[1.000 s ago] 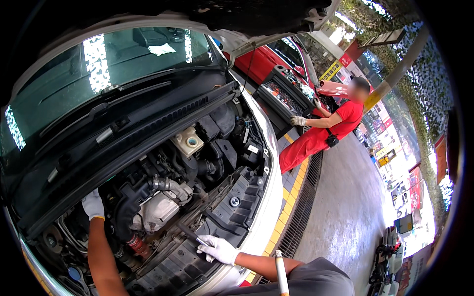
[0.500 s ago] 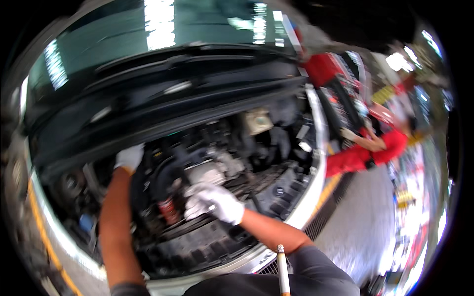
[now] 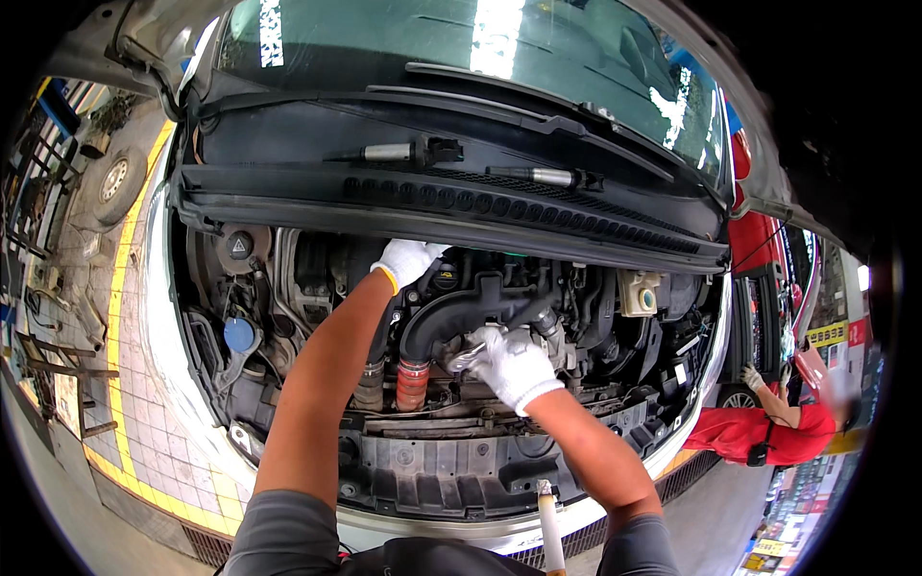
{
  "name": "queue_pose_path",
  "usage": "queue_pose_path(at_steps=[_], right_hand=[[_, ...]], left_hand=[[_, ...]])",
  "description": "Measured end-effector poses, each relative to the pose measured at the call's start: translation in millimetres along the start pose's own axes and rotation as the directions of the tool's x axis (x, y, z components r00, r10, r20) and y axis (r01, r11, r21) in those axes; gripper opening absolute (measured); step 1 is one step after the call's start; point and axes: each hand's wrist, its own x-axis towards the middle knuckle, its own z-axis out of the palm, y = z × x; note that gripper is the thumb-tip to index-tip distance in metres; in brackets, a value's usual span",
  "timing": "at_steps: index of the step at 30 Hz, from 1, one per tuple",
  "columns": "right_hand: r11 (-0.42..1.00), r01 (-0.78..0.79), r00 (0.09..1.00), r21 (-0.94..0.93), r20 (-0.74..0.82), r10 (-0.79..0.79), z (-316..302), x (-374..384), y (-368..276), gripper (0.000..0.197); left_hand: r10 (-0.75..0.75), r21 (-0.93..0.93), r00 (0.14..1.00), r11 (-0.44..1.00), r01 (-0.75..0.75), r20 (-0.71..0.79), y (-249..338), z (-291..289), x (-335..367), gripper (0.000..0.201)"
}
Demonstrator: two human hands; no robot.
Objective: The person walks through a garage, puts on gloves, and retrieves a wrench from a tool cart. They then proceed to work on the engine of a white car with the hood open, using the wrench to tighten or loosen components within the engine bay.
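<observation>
My left hand [image 3: 408,263], in a white knit glove with a yellow cuff, reaches into the engine bay under the edge of the black cowl panel [image 3: 432,197]. Its fingers are mostly hidden, left of the black oil filler cap [image 3: 445,276]. Above the engine, my gloved right hand [image 3: 519,368] is closed round something I cannot make out; a shiny, silvery piece [image 3: 466,358] shows at its fingertips. It lies close to the curved black air duct [image 3: 432,324]. Left of it is a ribbed red hose [image 3: 413,386]. Two ignition coils [image 3: 387,152] lie on the cowl.
A blue-capped reservoir [image 3: 239,334] and a pale fluid tank [image 3: 638,294] flank the engine. A lit cigarette [image 3: 550,528] sticks up in the foreground. A person in red [image 3: 768,432] works beside a red car at right. A tyre [image 3: 120,187] lies on the floor at left.
The view has swung and steadied, so the engine bay shows level and farther right. Both hands remain over the engine, my right hand still closed beside the red hose.
</observation>
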Motion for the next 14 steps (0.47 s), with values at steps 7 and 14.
queue_pose_path(at_steps=[7,14], right_hand=[[0.923,-0.034,0.999,-0.383,-0.048,0.017,-3,62,18,0.016],[0.938,-0.106,0.979,-0.331,-0.198,0.041,-19,135,-9,0.038]], left_hand=[[0.023,-0.238,0.997,0.971,-0.04,-0.074,17,-30,-14,0.056],[0.063,-0.278,0.996,0.957,-0.077,-0.057,7,-29,-14,0.047]])
